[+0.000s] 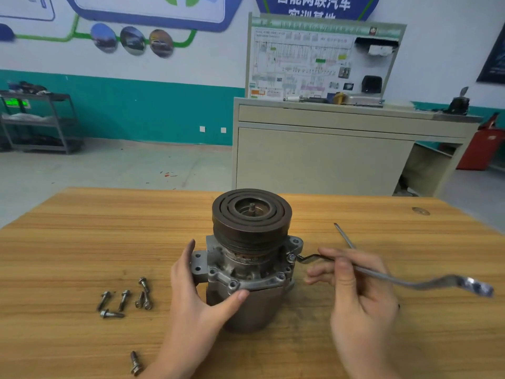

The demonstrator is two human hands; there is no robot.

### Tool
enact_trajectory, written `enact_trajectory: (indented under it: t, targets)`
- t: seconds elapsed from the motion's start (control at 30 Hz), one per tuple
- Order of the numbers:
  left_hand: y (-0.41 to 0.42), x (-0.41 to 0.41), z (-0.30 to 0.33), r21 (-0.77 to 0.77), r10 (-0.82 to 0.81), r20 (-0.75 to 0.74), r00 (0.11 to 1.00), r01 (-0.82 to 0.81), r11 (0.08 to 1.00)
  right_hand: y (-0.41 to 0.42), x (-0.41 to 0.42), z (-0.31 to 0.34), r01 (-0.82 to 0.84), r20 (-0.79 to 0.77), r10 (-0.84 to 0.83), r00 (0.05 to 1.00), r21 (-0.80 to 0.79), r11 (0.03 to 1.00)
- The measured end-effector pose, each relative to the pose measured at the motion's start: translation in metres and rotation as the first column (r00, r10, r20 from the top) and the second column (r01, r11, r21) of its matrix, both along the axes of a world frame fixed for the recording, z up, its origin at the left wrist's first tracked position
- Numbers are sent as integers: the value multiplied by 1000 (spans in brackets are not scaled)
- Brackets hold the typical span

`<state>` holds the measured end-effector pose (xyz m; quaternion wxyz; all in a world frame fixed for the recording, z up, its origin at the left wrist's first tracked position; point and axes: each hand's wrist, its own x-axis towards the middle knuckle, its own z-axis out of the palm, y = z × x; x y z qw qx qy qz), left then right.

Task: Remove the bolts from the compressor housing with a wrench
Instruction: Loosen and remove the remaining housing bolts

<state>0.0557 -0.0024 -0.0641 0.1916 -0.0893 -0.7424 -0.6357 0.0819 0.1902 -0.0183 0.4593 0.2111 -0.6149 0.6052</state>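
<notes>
The compressor housing (247, 283) stands upright on the wooden table (82, 242), with its dark pulley (251, 214) on top. My left hand (196, 294) grips the housing's left side, thumb across the front flange. My right hand (352, 285) holds the shank of a bent metal wrench (404, 281). The wrench's near end sits on a bolt (291, 257) at the housing's right flange. Several removed bolts (125, 299) lie loose on the table to the left, and one more bolt (135, 362) lies near the front edge.
A thin metal rod (345, 236) lies on the table behind my right hand. Beyond the table stand a beige cabinet (328, 154) with a wiring display board, a metal shelf cart (38, 121) at far left and a red box (481, 149) at right.
</notes>
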Motion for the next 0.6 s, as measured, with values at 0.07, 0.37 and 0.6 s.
enact_trajectory:
  t: [0.07, 0.37, 0.6]
  targets:
    - [2, 1, 0, 46, 0, 3, 1000, 0, 999, -2, -1, -6, 36, -75, -30, 997, 75, 997]
    - [4, 6, 6, -36, 35, 23, 999, -34, 999, -8, -2, -8, 206, -68, -194, 979, 297, 932]
    - [-9, 2, 27, -304, 0, 101, 995, 31, 952, -10, 0, -19, 268, -207, -181, 962, 570, 776]
